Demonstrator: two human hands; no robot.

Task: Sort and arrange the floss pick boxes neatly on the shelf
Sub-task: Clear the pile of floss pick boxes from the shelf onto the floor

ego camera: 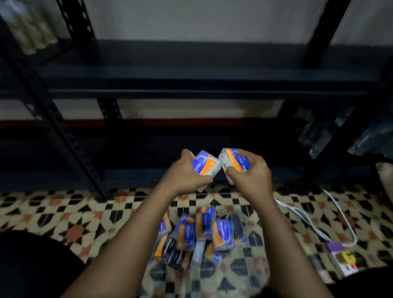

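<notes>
My left hand (185, 175) grips a blue, orange and white floss pick box (206, 164), held tilted in front of the dark metal shelf (194, 80). My right hand (251, 174) grips a second box of the same kind (233, 161), its corner almost touching the first. Both are raised above the floor, level with the shelf's lowest tier. Below my forearms a pile of several floss pick boxes (200, 235) lies on the patterned tiled floor; some are blue and orange, a few are dark.
The shelf's slotted uprights (62, 132) stand left and right. Pale bottles (31, 26) sit on the neighbouring shelf at upper left, wrapped packs (373, 135) at right. A white cable and power strip (342, 256) lie on the floor at right. My knees fill the lower corners.
</notes>
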